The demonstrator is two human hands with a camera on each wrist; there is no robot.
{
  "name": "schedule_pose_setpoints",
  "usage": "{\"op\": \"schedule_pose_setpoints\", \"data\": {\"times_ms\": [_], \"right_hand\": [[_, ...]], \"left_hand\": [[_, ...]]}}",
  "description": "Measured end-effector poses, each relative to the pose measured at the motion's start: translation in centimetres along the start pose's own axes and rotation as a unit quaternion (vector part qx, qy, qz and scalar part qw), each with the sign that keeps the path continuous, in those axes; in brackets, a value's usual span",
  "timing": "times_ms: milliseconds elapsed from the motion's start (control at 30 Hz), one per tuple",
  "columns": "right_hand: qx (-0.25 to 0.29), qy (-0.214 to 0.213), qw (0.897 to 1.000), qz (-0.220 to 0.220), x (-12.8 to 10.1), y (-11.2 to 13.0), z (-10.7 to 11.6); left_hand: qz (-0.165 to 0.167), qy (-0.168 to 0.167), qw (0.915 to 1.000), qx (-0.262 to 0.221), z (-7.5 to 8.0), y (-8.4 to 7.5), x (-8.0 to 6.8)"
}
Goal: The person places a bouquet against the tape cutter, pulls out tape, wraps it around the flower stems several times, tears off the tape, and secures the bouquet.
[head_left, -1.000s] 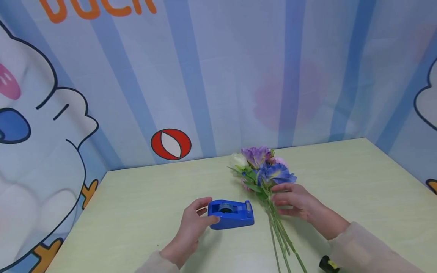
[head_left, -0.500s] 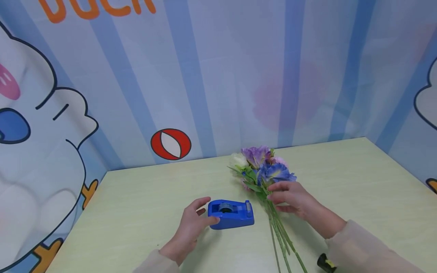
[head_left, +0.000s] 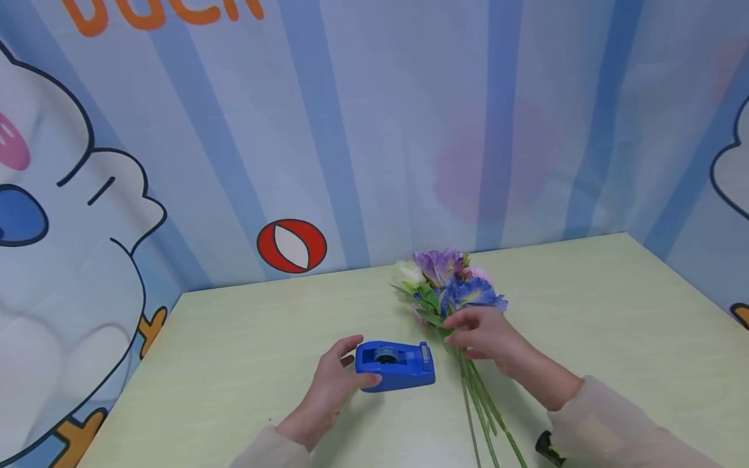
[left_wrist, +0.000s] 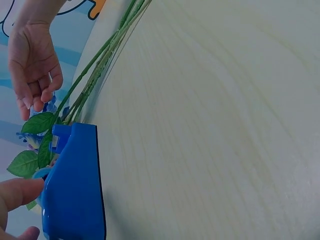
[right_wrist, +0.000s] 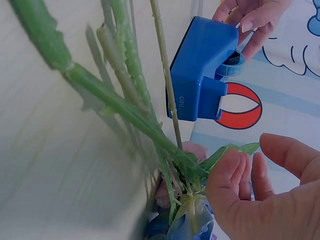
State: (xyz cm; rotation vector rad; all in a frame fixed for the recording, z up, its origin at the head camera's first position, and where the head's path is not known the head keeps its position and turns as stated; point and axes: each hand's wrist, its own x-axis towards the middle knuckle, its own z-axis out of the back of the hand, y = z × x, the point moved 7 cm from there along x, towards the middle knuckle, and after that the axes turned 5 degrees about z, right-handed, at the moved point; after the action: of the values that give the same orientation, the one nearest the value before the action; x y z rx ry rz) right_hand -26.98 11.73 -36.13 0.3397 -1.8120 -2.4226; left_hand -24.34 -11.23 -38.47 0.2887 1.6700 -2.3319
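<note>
the left hand [head_left: 330, 383] grips the rear of the blue tape dispenser [head_left: 395, 365], which looks rigid and weighty, while just right of it the open right hand [head_left: 486, 333] hovers over light, floppy artificial flowers [head_left: 447, 286], best gathered at their bunched stems [head_left: 476, 396].

Head view: high, looks forward and down over the table [head_left: 585, 292] to the corner of the printed walls; both hands sit low in frame, at mid distance.

Left wrist view: very low, just above the tabletop, rolled sideways, close behind the tape dispenser [left_wrist: 75, 190]; looks past it along the flower stems [left_wrist: 100, 65] to the right hand [left_wrist: 32, 65].

Right wrist view: closest of all, near the stems [right_wrist: 125, 95], also rolled; faces back at the dispenser [right_wrist: 200, 75] and left hand [right_wrist: 250, 20].

All three share dispenser and stems.
</note>
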Motion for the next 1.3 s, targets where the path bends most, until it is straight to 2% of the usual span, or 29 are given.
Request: {"op": "schedule_pose_setpoints", "data": {"times_ms": [233, 467, 733, 967, 1167, 1300], "right_hand": [[-0.042, 0.003, 0.999, 0.012, 0.2, 0.6, -0.7], [-0.056, 0.027, 0.997, 0.044, 0.3, 1.2, -1.6], [-0.098, 0.027, 0.993, 0.061, 0.7, 1.6, -2.6], [-0.125, 0.049, 0.985, 0.110, 0.7, 2.1, -3.3], [-0.158, 0.057, 0.977, 0.132, 0.8, 2.5, -3.8], [-0.180, 0.062, 0.971, 0.146, 0.9, 2.8, -4.1]], "left_hand": [[-0.007, 0.006, 0.9999, 0.015, 0.1, -0.1, 0.3], [-0.021, 0.013, 0.9985, 0.048, 0.0, -0.4, 0.6], [-0.032, 0.036, 0.9968, 0.064, -0.2, -0.5, 0.7], [-0.082, 0.050, 0.9844, 0.147, -0.5, -0.8, 0.8], [-0.101, 0.048, 0.9746, 0.194, -0.5, -1.0, 0.9], [-0.107, 0.046, 0.9714, 0.207, -0.7, -1.2, 0.9]]}}
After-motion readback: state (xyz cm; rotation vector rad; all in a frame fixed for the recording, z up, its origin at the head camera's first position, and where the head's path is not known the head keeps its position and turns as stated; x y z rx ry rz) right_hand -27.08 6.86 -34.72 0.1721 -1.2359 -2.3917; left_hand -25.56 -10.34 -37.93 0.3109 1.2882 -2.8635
